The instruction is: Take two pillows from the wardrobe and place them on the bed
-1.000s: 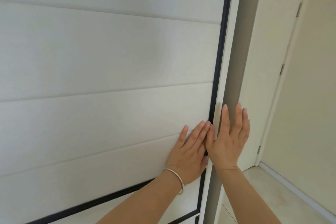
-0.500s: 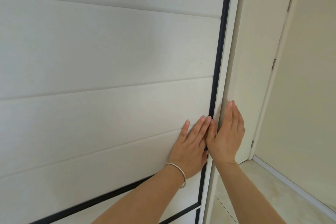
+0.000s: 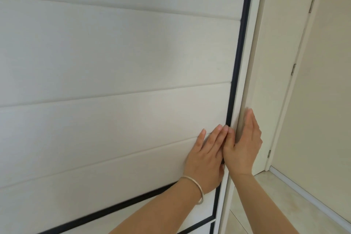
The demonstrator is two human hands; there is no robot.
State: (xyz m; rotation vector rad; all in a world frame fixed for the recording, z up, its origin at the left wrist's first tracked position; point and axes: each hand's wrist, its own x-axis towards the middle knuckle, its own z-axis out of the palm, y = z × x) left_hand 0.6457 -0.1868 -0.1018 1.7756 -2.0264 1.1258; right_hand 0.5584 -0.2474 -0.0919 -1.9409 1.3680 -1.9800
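Note:
A white wardrobe door (image 3: 123,62) with padded horizontal panels and a black trim (image 3: 239,59) fills most of the view. It is shut, so no pillows or bed can be seen. My left hand (image 3: 205,159), with a silver bracelet (image 3: 197,188) on the wrist, lies flat and open on the panel next to the trim. My right hand (image 3: 245,148) holds the door's right edge, thumb on the front face and straight fingers along the side. The two hands touch each other.
To the right of the wardrobe stands a closed cream room door (image 3: 281,62) with hinges on its right side. A beige wall (image 3: 326,100) runs beside it. A pale tiled floor (image 3: 275,205) with a white skirting board lies below.
The grey strip to the right of the wardrobe door's edge has narrowed. My right hand has turned from flat on the edge to edge-on around it. My left hand stays on the panel.

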